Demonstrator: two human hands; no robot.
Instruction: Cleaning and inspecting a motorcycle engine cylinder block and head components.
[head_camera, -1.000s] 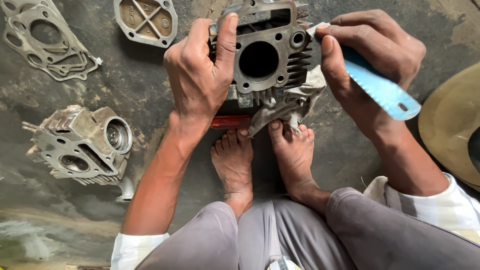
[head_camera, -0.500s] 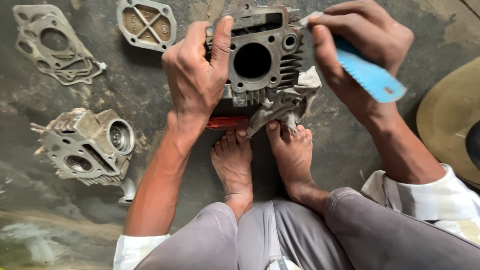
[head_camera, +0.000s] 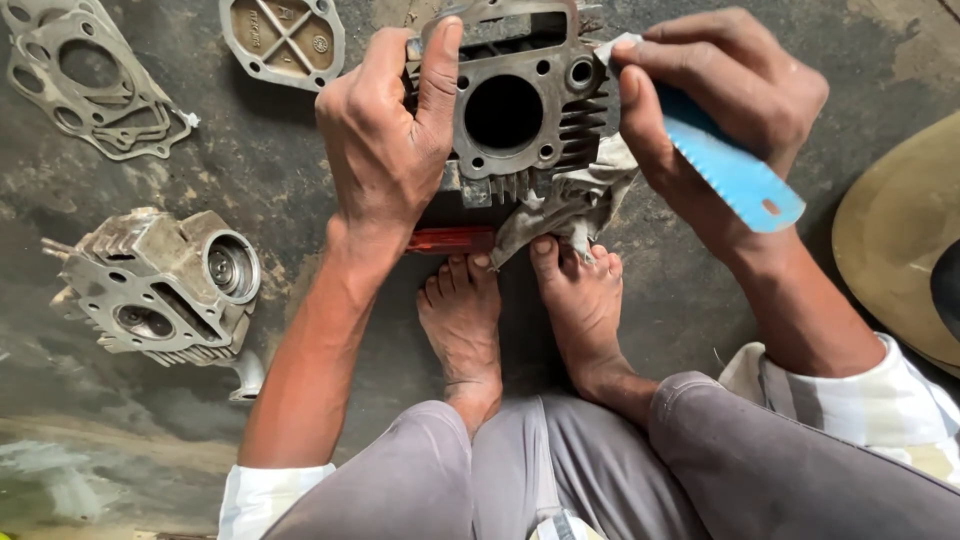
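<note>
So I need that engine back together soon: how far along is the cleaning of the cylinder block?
Stripped already: cylinder head, cover plate and gaskets lie apart on the floor. In hand: left hand steadies the cylinder block; right hand works its edge with a blue scraper. The block looks grimy; reassembly remains.

I see both arms reaching fwd from between the knees. Left hand (head_camera: 385, 140) is palm-down, fingers curled in a grip, index stretched straight up, wrist bent slightly, forearm bare w/ sleeve rolled at the elbow. Right hand (head_camera: 715, 115) is pinched shut, thumb pressed to fingertips at its left edge, knuckles up, wrist angled inward. Bare feet sit together below the hands.
</note>
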